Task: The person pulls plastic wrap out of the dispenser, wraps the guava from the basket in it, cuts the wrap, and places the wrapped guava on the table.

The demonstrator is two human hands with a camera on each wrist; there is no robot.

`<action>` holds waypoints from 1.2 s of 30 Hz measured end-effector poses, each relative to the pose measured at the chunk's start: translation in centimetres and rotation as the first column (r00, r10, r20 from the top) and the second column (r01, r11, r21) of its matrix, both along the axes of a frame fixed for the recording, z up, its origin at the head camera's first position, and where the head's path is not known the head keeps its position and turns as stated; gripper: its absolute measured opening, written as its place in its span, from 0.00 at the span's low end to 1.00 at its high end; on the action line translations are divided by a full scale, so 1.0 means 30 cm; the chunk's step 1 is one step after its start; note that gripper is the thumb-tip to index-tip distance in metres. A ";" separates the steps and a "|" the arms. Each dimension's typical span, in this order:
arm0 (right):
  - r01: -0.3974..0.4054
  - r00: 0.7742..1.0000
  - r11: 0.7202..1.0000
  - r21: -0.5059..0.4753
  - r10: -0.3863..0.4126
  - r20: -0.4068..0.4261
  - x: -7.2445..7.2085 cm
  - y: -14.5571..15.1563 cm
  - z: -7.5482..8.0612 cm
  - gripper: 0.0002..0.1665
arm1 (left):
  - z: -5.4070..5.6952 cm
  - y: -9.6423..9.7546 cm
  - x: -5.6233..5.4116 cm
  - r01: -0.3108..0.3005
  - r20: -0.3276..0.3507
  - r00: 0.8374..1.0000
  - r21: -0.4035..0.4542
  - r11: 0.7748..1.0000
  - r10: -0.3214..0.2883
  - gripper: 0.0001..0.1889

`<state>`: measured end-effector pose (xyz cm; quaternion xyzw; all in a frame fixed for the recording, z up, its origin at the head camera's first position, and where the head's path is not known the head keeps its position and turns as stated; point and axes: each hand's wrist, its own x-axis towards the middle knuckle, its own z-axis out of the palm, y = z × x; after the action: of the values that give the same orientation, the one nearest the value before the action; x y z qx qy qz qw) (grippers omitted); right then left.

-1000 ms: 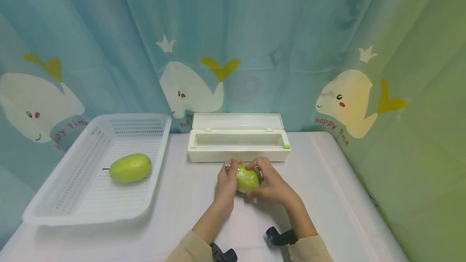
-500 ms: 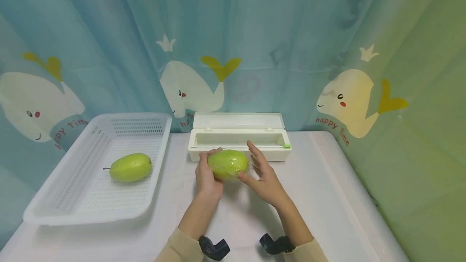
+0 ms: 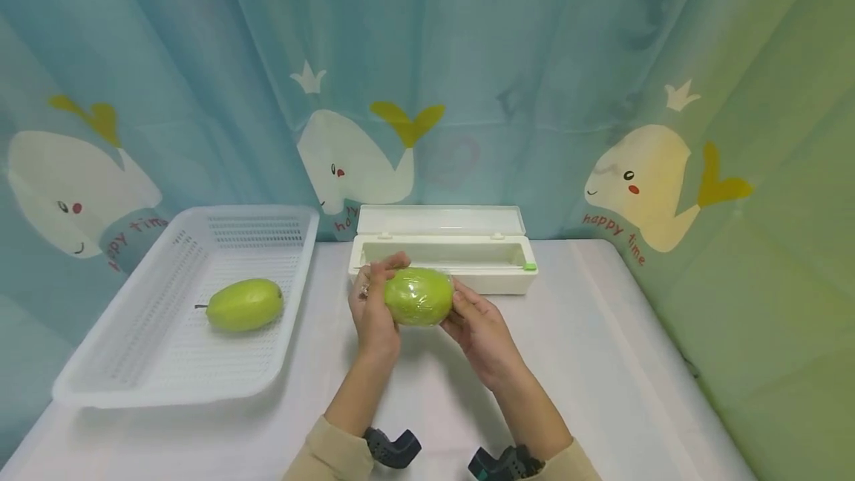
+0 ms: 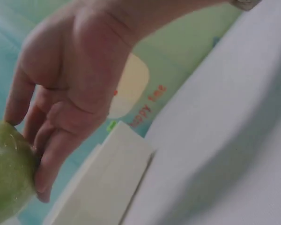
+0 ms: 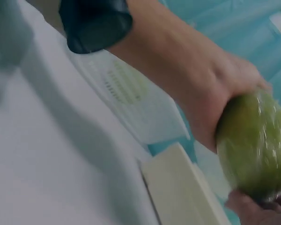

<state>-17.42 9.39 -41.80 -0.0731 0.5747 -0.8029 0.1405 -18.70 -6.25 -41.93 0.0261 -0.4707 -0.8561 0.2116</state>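
A green pear [image 3: 418, 297] wrapped in shiny clear film is held up off the table, between both hands. My left hand [image 3: 376, 321] grips its left end, thumb on the near side and fingers behind; this hand [image 5: 210, 86] and the glossy wrapped pear [image 5: 253, 145] also show in the right wrist view. At the other end, my right hand [image 3: 484, 336] pinches the pear between thumb and fingers. The left wrist view has the right hand [image 4: 72, 79] with its fingertips against the pear [image 4: 9, 173]. Just behind is a white cling film box [image 3: 497, 284], lid raised.
A white perforated basket [image 3: 167, 398] stands at left, with another green pear [image 3: 246, 305] lying in it, stem to the left. The white table [image 3: 601, 370] stretches out at the right. A blue and green curtain [image 3: 508, 43] with whales hangs behind.
The wrapped pear has been raised from the table and moved slightly left. My right hand, spread beside it half a second ago, now pinches its right end.
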 end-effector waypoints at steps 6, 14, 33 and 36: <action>0.004 1.000 0.998 -0.069 -0.002 0.028 0.039 -0.017 0.037 0.36 | -0.008 0.020 0.018 -0.043 -0.168 0.986 -0.302 0.952 -0.009 0.20; 0.132 0.979 0.944 -0.302 -0.077 0.189 0.065 -0.045 0.059 0.35 | -0.034 0.106 0.036 -0.385 -0.669 0.741 -0.497 0.777 -0.061 0.24; 0.295 0.943 0.788 -0.540 -0.147 0.300 0.111 -0.084 0.094 0.11 | 0.042 0.172 0.097 -0.740 -0.956 0.292 -0.248 0.625 -0.034 0.24; 0.328 0.930 0.788 -0.520 -0.174 0.323 0.105 -0.078 0.089 0.12 | 0.028 0.175 0.094 -0.717 -0.942 0.333 -0.284 0.637 -0.044 0.23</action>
<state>-14.26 7.04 -39.12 0.0712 0.2920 -0.9507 0.0769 -15.90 -0.99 -41.08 -0.4026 -0.5345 -0.4240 0.6103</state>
